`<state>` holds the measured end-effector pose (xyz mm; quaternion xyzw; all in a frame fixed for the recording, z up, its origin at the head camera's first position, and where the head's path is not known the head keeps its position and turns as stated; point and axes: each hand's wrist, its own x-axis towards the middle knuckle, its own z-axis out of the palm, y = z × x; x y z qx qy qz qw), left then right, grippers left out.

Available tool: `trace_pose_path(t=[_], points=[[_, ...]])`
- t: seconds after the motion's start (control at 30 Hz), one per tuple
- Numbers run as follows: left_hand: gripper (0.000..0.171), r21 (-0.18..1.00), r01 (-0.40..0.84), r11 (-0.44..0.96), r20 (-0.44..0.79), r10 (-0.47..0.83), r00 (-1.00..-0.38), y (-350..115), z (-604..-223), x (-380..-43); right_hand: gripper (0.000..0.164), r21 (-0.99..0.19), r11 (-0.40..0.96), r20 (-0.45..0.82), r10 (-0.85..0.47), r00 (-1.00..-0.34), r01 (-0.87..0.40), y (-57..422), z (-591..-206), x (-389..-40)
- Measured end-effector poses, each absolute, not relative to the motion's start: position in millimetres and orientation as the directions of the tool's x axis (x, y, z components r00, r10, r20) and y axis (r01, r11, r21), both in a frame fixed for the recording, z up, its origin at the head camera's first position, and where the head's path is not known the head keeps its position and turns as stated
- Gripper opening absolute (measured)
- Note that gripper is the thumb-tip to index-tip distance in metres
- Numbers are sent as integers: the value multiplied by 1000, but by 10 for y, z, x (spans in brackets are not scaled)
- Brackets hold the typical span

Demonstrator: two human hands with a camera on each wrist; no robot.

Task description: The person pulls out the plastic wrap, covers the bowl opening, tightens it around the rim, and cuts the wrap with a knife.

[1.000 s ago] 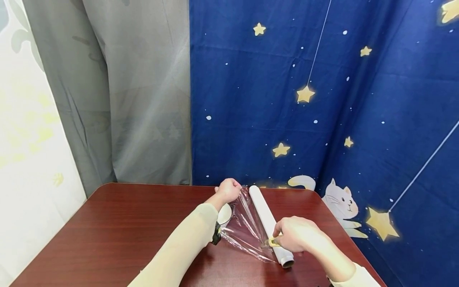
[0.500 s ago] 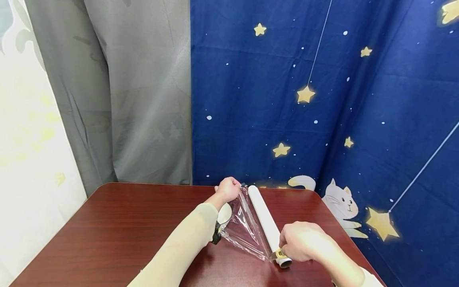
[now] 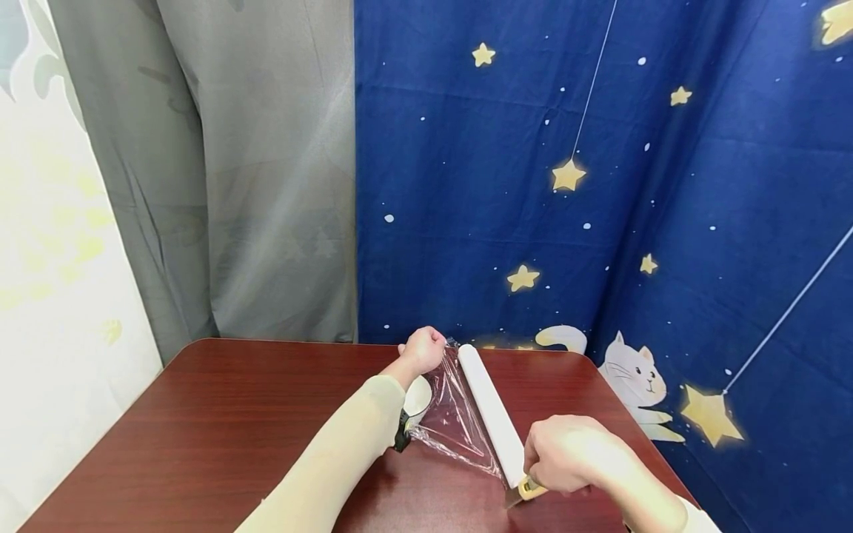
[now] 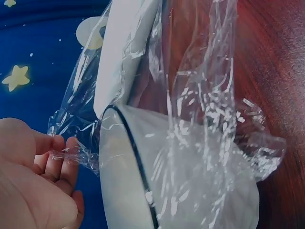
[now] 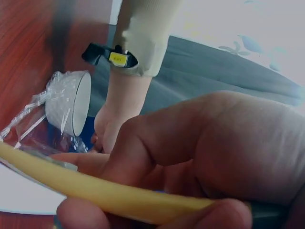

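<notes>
My left hand [image 3: 424, 350] pinches the edge of a sheet of cling film [image 3: 460, 418] at the far side of the table, as the left wrist view shows too. The sheet runs between that hand and a white cling film roll [image 3: 493, 414]. Beside my left wrist is a white bowl [image 4: 126, 176] with a dark rim, and film lies against its outer side. My right hand [image 3: 566, 453] grips a yellow-handled utility knife [image 3: 531, 488]. Its blade is out at the near end of the roll. The right wrist view shows the handle [image 5: 109, 188] between thumb and fingers.
All of this is on a reddish-brown wooden table [image 3: 233, 422]. Grey curtain [image 3: 280, 185] and blue star-patterned curtain [image 3: 466, 185] hang behind it. A dark strap device [image 5: 114, 56] is around my left wrist.
My right hand has drawn the knife toward me along the roll, to its near end. The film's near edge has shifted a little, and the roll's near end has moved slightly left. My left hand stays nearly still.
</notes>
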<state>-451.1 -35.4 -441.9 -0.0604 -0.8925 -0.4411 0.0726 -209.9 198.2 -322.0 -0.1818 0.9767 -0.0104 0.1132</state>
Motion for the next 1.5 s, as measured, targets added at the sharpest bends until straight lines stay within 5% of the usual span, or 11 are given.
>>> trace_pose_path(t=[0.43, 0.67, 0.8, 1.17, 1.5], points=[[22, 778, 185, 601, 179, 71, -981, -393, -4154, -4138, 17, -143, 962, -201, -257, -945, -231, 2035, -3199, -2092], [26, 791, 253, 557, 217, 131, -967, -580, -4314, -4327, 18, -192, 950, -135, -275, -952, -247, 2071, -3255, -2120], [25, 796, 235, 558, 216, 100, -971, -697, -4120, -4085, 20, -245, 936, -101, -285, -953, -254, 2106, -3299, -2145], [32, 881, 125, 455, 127, 27, -992, -1153, -4321, -4007, 14, -373, 896, -61, -283, -957, -241, 2168, -3408, -2173], [86, 936, 80, 344, 39, 125, -991, -1445, -4633, -3747, 17, -364, 905, 15, -231, -973, -221, 2102, -3499, -2241]])
